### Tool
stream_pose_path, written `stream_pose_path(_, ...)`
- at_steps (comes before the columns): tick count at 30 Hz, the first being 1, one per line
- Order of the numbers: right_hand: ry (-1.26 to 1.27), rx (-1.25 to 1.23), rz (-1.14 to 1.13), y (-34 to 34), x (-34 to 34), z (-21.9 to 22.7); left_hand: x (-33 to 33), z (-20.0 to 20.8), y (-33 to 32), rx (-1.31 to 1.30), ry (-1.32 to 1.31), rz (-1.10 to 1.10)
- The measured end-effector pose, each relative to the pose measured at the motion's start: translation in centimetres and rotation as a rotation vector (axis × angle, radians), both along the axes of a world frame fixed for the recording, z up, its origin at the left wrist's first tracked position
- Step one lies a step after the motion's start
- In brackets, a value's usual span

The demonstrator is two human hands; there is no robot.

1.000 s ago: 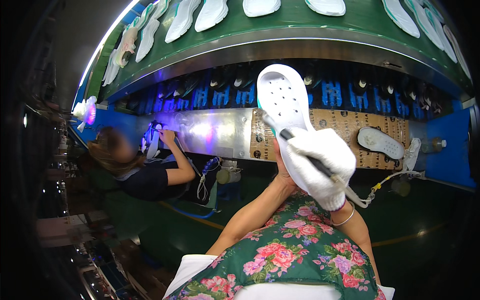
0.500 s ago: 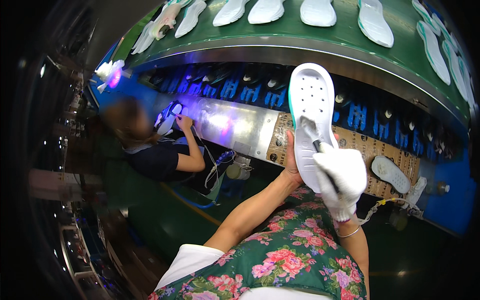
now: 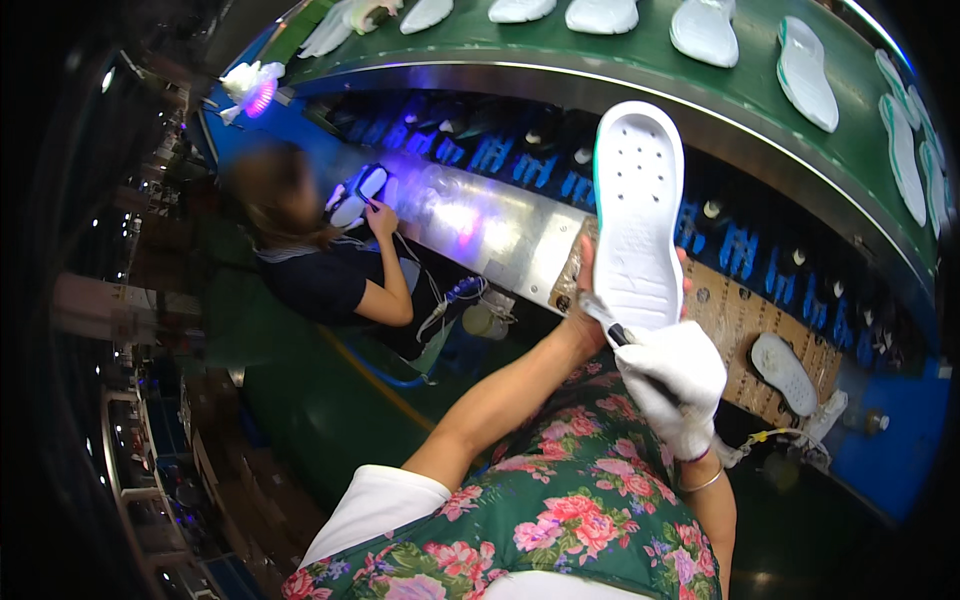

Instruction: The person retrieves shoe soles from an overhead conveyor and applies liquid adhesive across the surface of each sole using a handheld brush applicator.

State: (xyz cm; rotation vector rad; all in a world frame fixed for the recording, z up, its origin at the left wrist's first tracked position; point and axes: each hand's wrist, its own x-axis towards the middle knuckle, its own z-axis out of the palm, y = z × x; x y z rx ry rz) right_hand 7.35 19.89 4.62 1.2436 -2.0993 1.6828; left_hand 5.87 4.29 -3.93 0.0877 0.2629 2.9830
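Head view: 1 white, perforated shoe sole with a green edge [image 3: 640,225] is positioned right of centre frame, gripped at both sides by the bare left hand [image 3: 587,278]. A slim, black-handled brush [image 3: 619,334] is gripped by the white-gloved right hand [image 3: 676,388], below centre right; bristle contact cannot be determined.

Passage: left over shiny silver metal counter [image 3: 520,225], up to dark-shirted co-worker [image 3: 325,285] | Ahead: teal-rimmed white perforated shoe sole [image 3: 640,220], then steel-edged raised green belt [image 3: 540,45] | Right: grey-white perforated insole [image 3: 783,372] on brown cardboard sheet [image 3: 735,330]; pale curved hose [image 3: 790,433] beside that sheet's near edge
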Motion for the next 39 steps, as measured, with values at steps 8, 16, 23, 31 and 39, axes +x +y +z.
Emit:
stream_pose_path(8, 0.056, 0.014, 0.081, -1.0, 0.3, -1.6, -0.3, 0.7, -3.0, -0.065, 0.049, -0.14)
stream_pose_path(16, 0.015, 0.032, -0.036, -0.4, 0.1, -1.5, -1.2, 1.4, -3.9, -0.04, 0.092, -0.361)
stream_pose_path(23, -0.346, -0.113, 0.159, -0.4, 0.9, -1.5, -2.1, 1.2, -4.8, -0.046, 0.063, -0.448)
stream_pose_path(31, -0.123, 0.016, 0.209, -0.4, 2.2, -1.2, -2.8, 4.3, -4.5, -0.295, -0.131, -0.433)
stream_pose_path(39, 0.198, 0.035, 0.059, -0.6, 0.1, -0.9, -3.1, 4.1, -6.3, -0.406, -0.143, -0.554)
